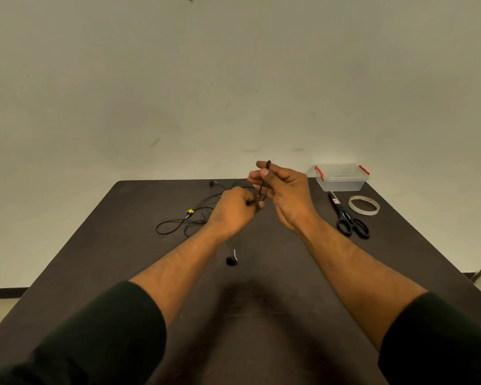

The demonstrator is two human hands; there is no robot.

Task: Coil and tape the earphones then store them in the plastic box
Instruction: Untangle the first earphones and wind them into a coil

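Black earphones point(178, 222) lie in loose loops on the dark table point(122, 273), with a yellow tag on one wire and a black plug end near the table's middle. My left hand point(233, 211) pinches a piece of the cable just above the table. Right beside it, my right hand point(285, 190) is raised, and a few turns of the black cable are wound around its fingers. The clear plastic box point(340, 177) with red clips stands at the far right, its lid on. A roll of clear tape point(363, 205) lies in front of the box.
Black-handled scissors point(347, 218) lie left of the tape roll, blades pointing at the box. A pale wall rises behind the table's far edge. My dark sleeves fill the lower corners of the view.
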